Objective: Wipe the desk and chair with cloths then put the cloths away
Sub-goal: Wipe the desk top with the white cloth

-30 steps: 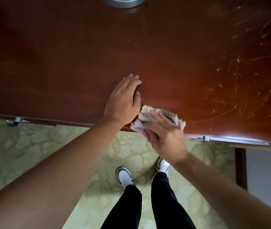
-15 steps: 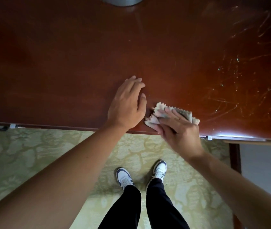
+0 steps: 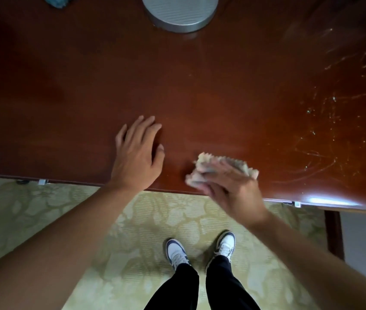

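Under both hands: desk (image 3: 200, 90), reddish-brown, glossy, its near edge running just below the wrists. Left hand (image 3: 136, 155): flat on the wood, fingers straight and slightly spread, holding nothing. Right hand (image 3: 231, 189): just right of the left, apart from it, blurred; fingers pressed on a pale cloth (image 3: 222, 166) with a zigzag edge, bunched against the desk beside the near edge. Right of the right hand: pale scratch marks (image 3: 334, 135) across the surface. Beyond the left hand's fingertips, well apart: round grey metal base (image 3: 179, 13); left of it, a blue item (image 3: 58, 1), cut off by the frame. Below the hands: patterned green-yellow carpet (image 3: 43, 209), two white-and-navy shoes (image 3: 176, 253).
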